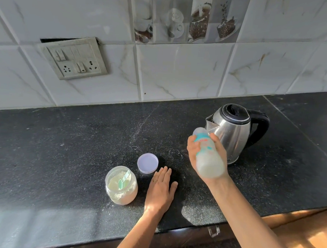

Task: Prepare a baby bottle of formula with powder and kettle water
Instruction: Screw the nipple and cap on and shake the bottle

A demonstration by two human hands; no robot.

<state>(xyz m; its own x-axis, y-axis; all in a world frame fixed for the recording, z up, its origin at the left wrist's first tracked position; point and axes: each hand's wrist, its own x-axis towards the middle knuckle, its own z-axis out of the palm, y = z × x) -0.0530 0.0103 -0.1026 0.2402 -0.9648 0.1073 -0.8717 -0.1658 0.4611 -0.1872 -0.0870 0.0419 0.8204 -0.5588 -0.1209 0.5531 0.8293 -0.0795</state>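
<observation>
Black speckled stone forms the bench, backed by a wall of white marbled tiles.

Above the bench, in front of the kettle, a clear plastic baby bottle with teal and red print is held off the surface. It is tilted, its capped top pointing up and away and its base toward the camera. Cloudy white liquid fills the lower part. The bottle looks blurred.

The right hand grips the bottle around its middle. Its fingers curl round the left side and the thumb lies over the right side near the neck.

The left hand lies palm down on the bench, fingers straight and close together, holding nothing. A thin ring shows on one finger.

Just left of that hand stands an open clear round jar of pale powder, with a mint-green plastic scoop resting inside. A round lilac lid lies just behind the jar, near the left fingertips.

Behind the bottle stands a stainless steel kettle with a black handle and lid. A grey switch and socket panel is set into the wall.
</observation>
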